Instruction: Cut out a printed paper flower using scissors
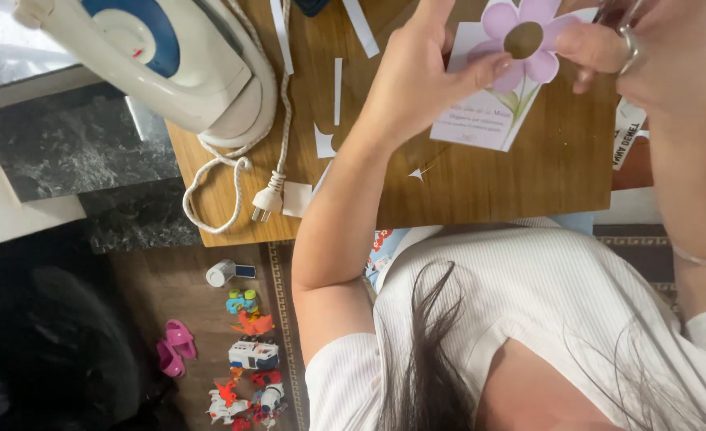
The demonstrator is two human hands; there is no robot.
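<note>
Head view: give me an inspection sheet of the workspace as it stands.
Surface: wooden board over a dark marbled counter.
Job's things: paper flower card, purple petals, brown centre, pinched on both sides.
Clutter: white paper strips and scraps on the board.
Hands: left hand grips the card's left edge; right hand, ring on one finger, holds the right petal.
Cables: iron with its cord and plug unplugged on the board.
Surroundings: toys and pink sandals on the floor.

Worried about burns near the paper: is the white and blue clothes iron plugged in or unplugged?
Unplugged. The white and blue iron lies on the wooden board; its white plug rests loose there, in no socket.
</note>
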